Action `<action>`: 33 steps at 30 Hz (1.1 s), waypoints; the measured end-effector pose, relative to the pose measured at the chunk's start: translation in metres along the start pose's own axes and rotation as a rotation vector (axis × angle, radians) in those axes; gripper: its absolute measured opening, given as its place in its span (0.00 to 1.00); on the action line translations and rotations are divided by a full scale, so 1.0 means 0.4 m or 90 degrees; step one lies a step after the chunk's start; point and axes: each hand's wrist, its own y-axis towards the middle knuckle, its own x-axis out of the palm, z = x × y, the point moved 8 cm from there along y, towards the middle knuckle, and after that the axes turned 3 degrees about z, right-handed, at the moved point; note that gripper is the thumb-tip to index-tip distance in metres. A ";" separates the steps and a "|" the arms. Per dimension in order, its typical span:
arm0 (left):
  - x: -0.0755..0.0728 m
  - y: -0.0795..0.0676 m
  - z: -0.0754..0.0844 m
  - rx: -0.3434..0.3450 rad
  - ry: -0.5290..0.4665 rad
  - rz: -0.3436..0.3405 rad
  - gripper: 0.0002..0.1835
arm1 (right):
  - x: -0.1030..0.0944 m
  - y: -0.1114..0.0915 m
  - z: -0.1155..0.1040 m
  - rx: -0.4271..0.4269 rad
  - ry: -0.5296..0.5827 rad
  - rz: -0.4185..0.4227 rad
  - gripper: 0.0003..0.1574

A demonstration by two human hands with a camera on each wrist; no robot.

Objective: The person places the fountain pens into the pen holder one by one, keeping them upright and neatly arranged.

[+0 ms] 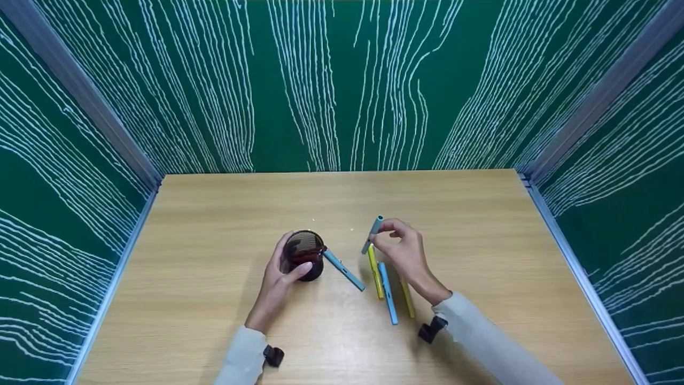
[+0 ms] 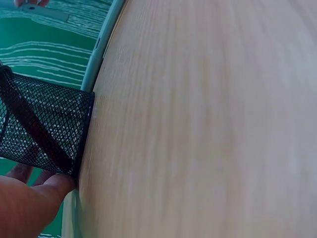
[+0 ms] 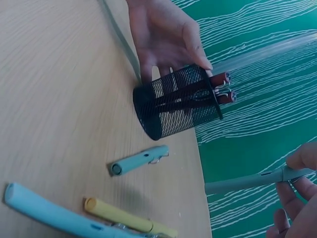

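Note:
My left hand [image 1: 275,286] grips a black mesh pen holder [image 3: 185,116] standing on the table, thumb at the rim and fingers round its far side. Two dark red pens [image 3: 220,79] with metal clips poke out of the holder's mouth. My right hand [image 1: 406,254] pinches a teal pen [image 1: 375,227] between thumb and fingers, held tilted above the table. Below that hand lie a yellow pen [image 1: 375,272], a light blue pen [image 1: 388,297] and a second yellow pen [image 1: 407,299], partly covered by the wrist. Another blue pen [image 1: 344,270] lies just right of the holder.
The wooden table [image 1: 214,214] is bounded by green walls [image 1: 342,107] with wavy white lines. Grey metal edging [image 1: 123,251] runs along the table's sides. Small white specks show on the wood behind the holder.

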 end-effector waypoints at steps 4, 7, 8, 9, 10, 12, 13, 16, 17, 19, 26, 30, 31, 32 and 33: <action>-0.003 0.000 -0.001 -0.003 0.009 0.005 0.48 | 0.015 0.008 -0.004 0.013 0.002 -0.008 0.07; -0.004 -0.001 -0.003 -0.008 0.015 0.006 0.48 | 0.023 0.014 -0.010 0.013 0.009 -0.013 0.07; -0.004 -0.001 -0.003 -0.008 0.017 0.005 0.48 | 0.025 0.015 -0.013 0.013 0.014 -0.014 0.06; -0.004 -0.001 -0.003 -0.008 0.019 0.004 0.48 | 0.028 0.016 -0.015 0.013 0.018 -0.015 0.07; -0.004 -0.001 -0.004 -0.008 0.021 0.003 0.48 | 0.030 0.018 -0.018 0.012 0.022 -0.016 0.07; -0.004 0.000 -0.005 -0.009 0.025 0.004 0.48 | 0.037 0.020 -0.023 0.010 0.031 -0.019 0.07; -0.004 0.001 -0.005 -0.008 0.025 0.003 0.48 | 0.040 0.022 -0.025 0.009 0.034 -0.020 0.07; -0.006 0.001 -0.006 -0.012 0.031 0.006 0.48 | 0.053 0.025 -0.030 0.005 0.045 -0.027 0.07; -0.006 0.000 -0.007 -0.014 0.033 0.007 0.48 | 0.057 0.026 -0.031 0.004 0.048 -0.029 0.07; -0.006 0.000 -0.006 -0.016 0.035 0.007 0.48 | 0.065 0.028 -0.036 0.000 0.054 -0.032 0.07; -0.002 0.000 -0.001 -0.013 0.024 0.004 0.49 | 0.093 0.037 -0.056 -0.021 0.068 -0.042 0.05; -0.001 0.000 -0.001 -0.017 0.002 0.005 0.49 | 0.110 0.042 -0.072 -0.035 0.076 -0.050 0.04; -0.001 0.000 -0.001 -0.017 0.003 0.005 0.49 | 0.113 0.043 -0.075 -0.036 0.075 -0.051 0.05; -0.001 0.001 -0.002 -0.017 0.006 0.006 0.49 | 0.117 0.043 -0.078 -0.036 0.074 -0.051 0.05; -0.001 0.001 -0.002 -0.017 0.010 0.006 0.49 | 0.120 0.044 -0.081 -0.036 0.073 -0.051 0.05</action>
